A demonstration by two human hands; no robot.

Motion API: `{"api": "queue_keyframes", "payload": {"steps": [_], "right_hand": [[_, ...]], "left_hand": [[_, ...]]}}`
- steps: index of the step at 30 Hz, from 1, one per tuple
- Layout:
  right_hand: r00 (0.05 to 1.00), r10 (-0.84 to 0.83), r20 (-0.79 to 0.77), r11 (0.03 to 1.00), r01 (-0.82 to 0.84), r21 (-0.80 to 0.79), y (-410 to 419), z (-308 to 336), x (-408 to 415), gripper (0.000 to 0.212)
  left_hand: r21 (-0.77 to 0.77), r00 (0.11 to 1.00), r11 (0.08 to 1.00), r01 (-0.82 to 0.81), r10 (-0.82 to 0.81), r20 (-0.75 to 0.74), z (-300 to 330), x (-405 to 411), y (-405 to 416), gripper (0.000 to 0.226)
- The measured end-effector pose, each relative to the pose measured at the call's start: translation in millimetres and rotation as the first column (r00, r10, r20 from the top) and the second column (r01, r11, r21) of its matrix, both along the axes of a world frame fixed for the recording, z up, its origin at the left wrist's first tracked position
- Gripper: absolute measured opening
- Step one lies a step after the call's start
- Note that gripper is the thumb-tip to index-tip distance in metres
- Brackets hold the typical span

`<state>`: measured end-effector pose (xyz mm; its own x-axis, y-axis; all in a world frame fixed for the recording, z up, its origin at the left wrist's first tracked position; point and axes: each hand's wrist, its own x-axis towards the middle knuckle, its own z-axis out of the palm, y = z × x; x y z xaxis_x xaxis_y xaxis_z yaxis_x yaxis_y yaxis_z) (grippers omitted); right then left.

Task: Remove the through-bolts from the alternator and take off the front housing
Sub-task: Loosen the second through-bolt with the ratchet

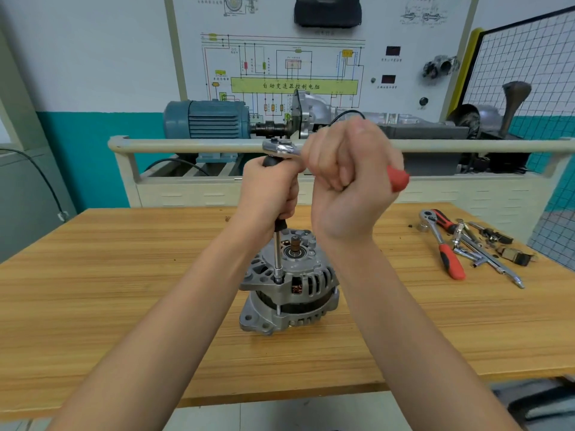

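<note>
A grey alternator (pixel 289 284) stands upright on the wooden table (pixel 124 275), shaft end up. A long extension bar with a socket (pixel 278 259) stands upright on a through-bolt at the housing's left ear. My left hand (pixel 270 188) grips the bar's black upper part. My right hand (pixel 348 169) grips the red handle (pixel 398 178) of a ratchet whose chrome head (pixel 280 147) sits on top of the bar. Another through-bolt shows at the alternator's front side (pixel 278 307).
On the table at the right lie a second red-handled ratchet (pixel 445 247), chrome extension bars (pixel 485 256), sockets and small parts (pixel 513 256). Behind the table stands a cream training bench with a rail (pixel 186 146), a blue motor (pixel 205 119) and a wiring-diagram board.
</note>
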<state>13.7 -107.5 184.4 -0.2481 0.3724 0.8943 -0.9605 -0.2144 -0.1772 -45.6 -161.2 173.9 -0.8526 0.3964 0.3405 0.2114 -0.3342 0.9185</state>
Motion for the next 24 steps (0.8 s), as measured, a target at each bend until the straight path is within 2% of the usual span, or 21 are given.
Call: {"api": "queue_keyframes", "payload": {"steps": [2, 4, 6, 8, 11, 14, 16, 18, 20, 24], "right_hand": [[0.981, -0.189, -0.044, 0.98, 0.191, 0.059, -8, -4, 3, 0.028], [0.975, -0.215, -0.054, 0.973, 0.218, 0.069, -8, -6, 2, 0.029], [0.996, -0.08, -0.039, 0.995, 0.082, 0.057, -2, -2, 0, 0.039], [0.986, 0.167, 0.015, 0.986, -0.167, 0.012, 9, 4, -3, 0.046], [0.845, 0.525, 0.104, 0.843, -0.499, -0.2, 30, 10, -9, 0.05], [0.695, 0.714, 0.08, 0.658, -0.628, -0.417, 43, 11, -18, 0.047], [0.665, 0.745, 0.041, 0.597, -0.639, -0.484, 46, 12, -22, 0.047], [0.699, 0.713, 0.051, 0.633, -0.611, -0.475, 43, 11, -20, 0.047], [0.762, 0.643, 0.077, 0.717, -0.563, -0.41, 38, 9, -14, 0.047], [0.929, 0.359, 0.084, 0.926, -0.344, -0.158, 22, 4, -1, 0.048]], "left_hand": [[-0.018, 0.999, 0.998, -0.054, 0.054, -0.011, 0, 1, 1, 0.043], [-0.027, 0.999, 0.999, -0.043, 0.042, -0.033, -1, 2, 0, 0.041], [-0.017, 0.998, 0.999, 0.043, -0.044, -0.048, -2, 0, -4, 0.043], [-0.012, 0.983, 0.985, 0.174, -0.174, -0.057, -2, -4, -10, 0.044], [-0.008, 0.93, 0.933, 0.36, -0.36, -0.079, 0, -10, -18, 0.037], [-0.054, 0.899, 0.906, 0.42, -0.423, -0.111, 1, -8, -16, 0.032], [-0.084, 0.897, 0.902, 0.424, -0.43, -0.1, 2, -7, -13, 0.036], [-0.083, 0.912, 0.913, 0.398, -0.404, -0.072, 2, -7, -12, 0.044], [-0.069, 0.943, 0.943, 0.324, -0.328, -0.057, 2, -7, -11, 0.05], [-0.046, 0.99, 0.991, 0.125, -0.127, -0.058, 1, -1, -4, 0.047]]}}
